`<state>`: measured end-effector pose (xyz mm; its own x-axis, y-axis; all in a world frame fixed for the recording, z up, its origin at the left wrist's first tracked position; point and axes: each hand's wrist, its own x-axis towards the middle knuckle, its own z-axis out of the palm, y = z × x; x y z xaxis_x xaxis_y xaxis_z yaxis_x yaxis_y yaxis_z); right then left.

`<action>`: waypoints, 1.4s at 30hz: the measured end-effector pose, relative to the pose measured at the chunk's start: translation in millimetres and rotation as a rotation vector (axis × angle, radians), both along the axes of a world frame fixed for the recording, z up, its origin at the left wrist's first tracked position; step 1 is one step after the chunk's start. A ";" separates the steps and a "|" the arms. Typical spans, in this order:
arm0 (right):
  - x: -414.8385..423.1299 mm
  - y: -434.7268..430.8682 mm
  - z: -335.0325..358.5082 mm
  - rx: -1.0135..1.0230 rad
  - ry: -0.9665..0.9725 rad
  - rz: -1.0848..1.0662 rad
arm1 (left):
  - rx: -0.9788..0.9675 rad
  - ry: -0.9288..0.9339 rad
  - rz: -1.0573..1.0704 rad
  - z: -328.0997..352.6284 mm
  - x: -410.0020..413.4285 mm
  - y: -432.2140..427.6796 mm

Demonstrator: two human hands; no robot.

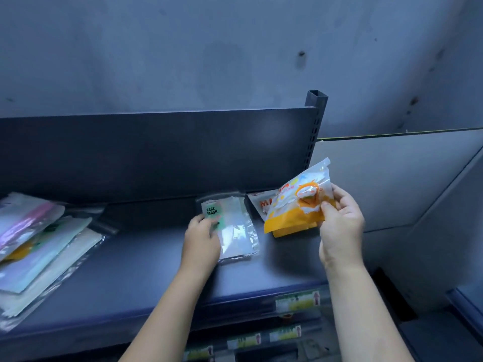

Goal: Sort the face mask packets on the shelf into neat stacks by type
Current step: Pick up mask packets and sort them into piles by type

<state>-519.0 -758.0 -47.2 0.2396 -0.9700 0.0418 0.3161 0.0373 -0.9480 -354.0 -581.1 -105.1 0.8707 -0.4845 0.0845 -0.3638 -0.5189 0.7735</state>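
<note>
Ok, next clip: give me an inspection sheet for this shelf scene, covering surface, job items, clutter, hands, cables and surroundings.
Surface: dark shelf, bare in the middle.
Job's things: clear "FACE MASK" packet lying flat at centre; orange-and-white cartoon packet lifted above a white packet with orange lettering at the back right.
Clutter: loose, fanned heap of mixed packets at the left end, unsorted.
Hands: left hand pressed on the clear packet's left edge; right hand in a pinch grip on the cartoon packet.
Cables: nothing seen.
Surroundings: dark back panel, perforated upright post, grey wall, price labels on the front rail.
</note>
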 end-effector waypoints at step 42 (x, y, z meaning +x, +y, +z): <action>-5.2 -44.9 -28.4 -0.119 0.806 0.162 | 0.309 -0.444 -0.376 2.0 -54.0 -95.4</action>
